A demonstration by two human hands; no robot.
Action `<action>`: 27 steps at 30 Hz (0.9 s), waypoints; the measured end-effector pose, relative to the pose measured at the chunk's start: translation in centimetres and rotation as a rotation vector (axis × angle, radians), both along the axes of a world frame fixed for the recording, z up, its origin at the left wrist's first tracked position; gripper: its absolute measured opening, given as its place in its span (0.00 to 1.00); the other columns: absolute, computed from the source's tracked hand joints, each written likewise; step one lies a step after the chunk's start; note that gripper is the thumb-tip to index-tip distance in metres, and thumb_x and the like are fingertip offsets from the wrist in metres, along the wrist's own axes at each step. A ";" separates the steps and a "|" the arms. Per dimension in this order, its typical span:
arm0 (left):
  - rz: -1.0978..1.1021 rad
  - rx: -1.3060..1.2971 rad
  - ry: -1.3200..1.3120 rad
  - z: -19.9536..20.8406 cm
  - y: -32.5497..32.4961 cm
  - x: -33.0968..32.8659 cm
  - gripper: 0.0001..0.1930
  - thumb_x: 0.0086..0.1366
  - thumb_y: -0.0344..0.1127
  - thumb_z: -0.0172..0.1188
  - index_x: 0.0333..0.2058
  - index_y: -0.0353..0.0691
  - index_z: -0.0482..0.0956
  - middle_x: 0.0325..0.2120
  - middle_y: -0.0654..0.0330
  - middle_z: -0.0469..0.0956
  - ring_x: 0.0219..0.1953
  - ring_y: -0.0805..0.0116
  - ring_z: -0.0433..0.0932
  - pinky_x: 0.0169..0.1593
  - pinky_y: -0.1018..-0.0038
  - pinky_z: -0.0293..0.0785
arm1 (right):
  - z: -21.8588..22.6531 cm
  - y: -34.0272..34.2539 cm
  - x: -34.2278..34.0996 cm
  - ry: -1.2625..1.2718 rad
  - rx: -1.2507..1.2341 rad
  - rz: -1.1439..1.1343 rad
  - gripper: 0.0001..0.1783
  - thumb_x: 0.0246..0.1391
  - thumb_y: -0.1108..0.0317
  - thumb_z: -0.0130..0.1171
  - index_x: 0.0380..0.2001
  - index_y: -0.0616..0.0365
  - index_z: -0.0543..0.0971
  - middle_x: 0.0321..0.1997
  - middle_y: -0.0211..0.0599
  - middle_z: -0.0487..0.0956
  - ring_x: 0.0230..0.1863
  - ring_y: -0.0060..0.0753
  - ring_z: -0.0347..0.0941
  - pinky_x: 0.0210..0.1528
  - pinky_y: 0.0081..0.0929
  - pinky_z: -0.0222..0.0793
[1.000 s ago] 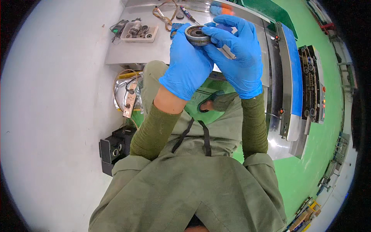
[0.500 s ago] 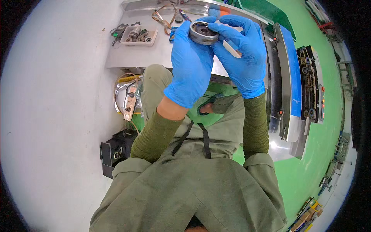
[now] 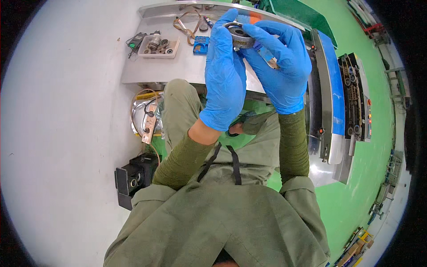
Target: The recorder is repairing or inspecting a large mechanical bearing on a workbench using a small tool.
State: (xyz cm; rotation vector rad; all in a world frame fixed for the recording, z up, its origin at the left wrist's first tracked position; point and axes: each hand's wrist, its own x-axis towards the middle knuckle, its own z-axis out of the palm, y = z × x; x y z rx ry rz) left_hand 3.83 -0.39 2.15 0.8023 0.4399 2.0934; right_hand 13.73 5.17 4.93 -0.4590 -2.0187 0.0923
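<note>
Here, we look down on two hands in blue gloves, both raised over a steel table (image 3: 178, 71) that serves as our landmark. Between them, above the table, is a thick metal ring (image 3: 243, 41) with a dark inner face, tilted so that we see into its top. The left hand (image 3: 223, 73) grips it closely, fingers wrapped about its left side. The right hand (image 3: 282, 66) takes the opposite side in a narrow pinch, index fingertip at the upper rim and thumb beneath. A pale object (image 3: 268, 57) shows in the gap between right thumb and fingers; we cannot tell whether it is held. On the table's left part, we find a white tray (image 3: 158, 56) of small metal rings and rollers, with a black-and-green device (image 3: 136, 41) just beside it. Nearer the table's middle are a blue case (image 3: 201, 45) and, behind that, a looped brown strap (image 3: 188, 33). Below the table's left end, we notice a power strip (image 3: 150, 124) and a black box (image 3: 129, 178). To the table's right is a machine with a blue cover (image 3: 336, 89), on a green floor (image 3: 347, 191).
</note>
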 end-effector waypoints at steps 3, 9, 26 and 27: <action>-0.011 -0.007 -0.113 1.0 -0.3 0.4 0.26 0.75 0.48 0.37 0.62 0.35 0.63 0.52 0.60 0.72 0.54 0.71 0.69 0.60 0.72 0.63 | -0.1 0.2 0.0 0.026 0.012 0.018 0.22 0.40 0.70 0.70 0.44 0.45 0.84 0.42 0.29 0.79 0.39 0.31 0.74 0.37 0.25 0.73; -0.118 -0.079 -0.044 -0.1 -0.9 -0.6 0.24 0.74 0.44 0.39 0.62 0.36 0.63 0.52 0.60 0.72 0.51 0.71 0.69 0.56 0.71 0.65 | 0.1 0.5 0.3 0.077 -0.030 0.050 0.22 0.39 0.71 0.71 0.43 0.48 0.84 0.41 0.31 0.80 0.39 0.30 0.76 0.38 0.25 0.74; 0.036 -0.134 0.173 0.1 -1.0 -0.2 0.24 0.73 0.41 0.43 0.64 0.38 0.61 0.54 0.62 0.70 0.47 0.75 0.70 0.50 0.76 0.69 | 0.8 0.7 0.4 0.075 -0.067 0.106 0.23 0.41 0.76 0.68 0.45 0.53 0.83 0.44 0.37 0.79 0.44 0.34 0.77 0.44 0.26 0.75; 0.058 -0.144 0.194 0.2 -1.1 -0.2 0.24 0.73 0.41 0.42 0.64 0.37 0.61 0.55 0.60 0.70 0.52 0.72 0.71 0.52 0.73 0.69 | 0.8 0.7 0.4 0.083 -0.088 0.115 0.23 0.41 0.77 0.68 0.45 0.53 0.83 0.44 0.37 0.79 0.44 0.34 0.77 0.44 0.26 0.75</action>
